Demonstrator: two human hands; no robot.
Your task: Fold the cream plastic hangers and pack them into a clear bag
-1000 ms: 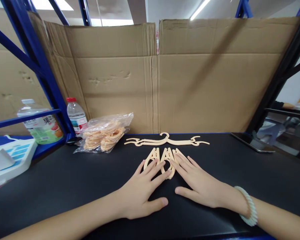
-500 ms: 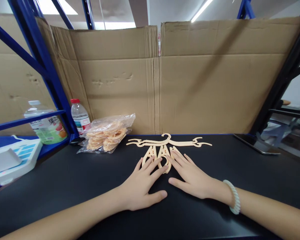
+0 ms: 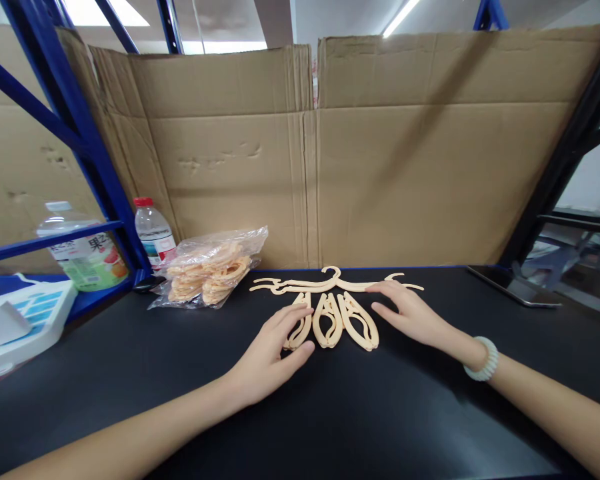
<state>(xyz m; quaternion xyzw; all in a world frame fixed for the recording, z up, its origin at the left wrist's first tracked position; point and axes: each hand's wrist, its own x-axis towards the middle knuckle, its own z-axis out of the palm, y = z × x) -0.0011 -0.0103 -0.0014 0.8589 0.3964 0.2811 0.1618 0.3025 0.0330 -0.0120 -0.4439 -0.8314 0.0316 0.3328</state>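
Observation:
A cream plastic clothes hanger (image 3: 356,287) lies unfolded at the back of the black table, its hook pointing away from me; the doubled arm ends suggest a second one stacked with it. In front of it, three folded hangers fan out: a left one (image 3: 307,328), a middle one (image 3: 329,343) and a right one (image 3: 373,331). My left hand (image 3: 260,363) is open, its fingers over the left folded hanger, partly hiding it, thumb apart. My right hand (image 3: 414,313) is open, fingertips at the unfolded hanger's right arm. Whether they touch it I cannot tell.
A clear plastic bag (image 3: 210,270) of more folded hangers sits at the back left, by a red-capped bottle (image 3: 154,233). A larger bottle (image 3: 85,257) and a white-and-blue device (image 3: 35,327) are farther left. A dark flat tablet-like object (image 3: 513,287) lies right; cardboard (image 3: 420,167) stands behind.
Both hands have drawn off the middle and right folded hangers, which now show fully. My right hand moved up and right to the unfolded hanger; my left shifted slightly left.

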